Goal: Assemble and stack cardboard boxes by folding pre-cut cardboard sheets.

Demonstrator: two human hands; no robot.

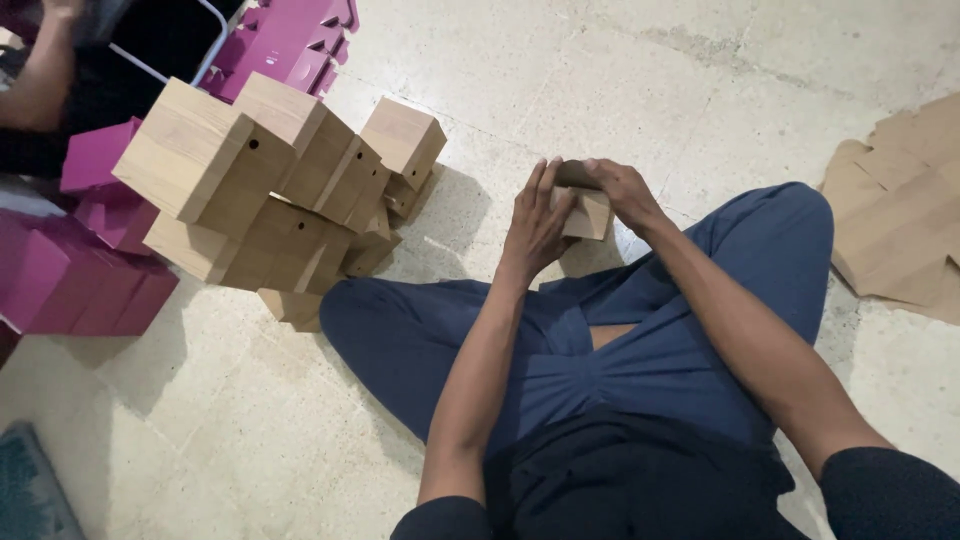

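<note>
Fig. | You are holding the small tan cardboard box above your lap | left hand pressing flat, right hand gripping its top | keep edges square.

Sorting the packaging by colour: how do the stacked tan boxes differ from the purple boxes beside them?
The tan boxes are wood-brown cardboard, and one shows a small round hole; the purple boxes are magenta with no hole visible. The tan boxes are piled at the middle left, the purple ones lie further left and behind. Both are folded, block-shaped cartons on the floor.
</note>
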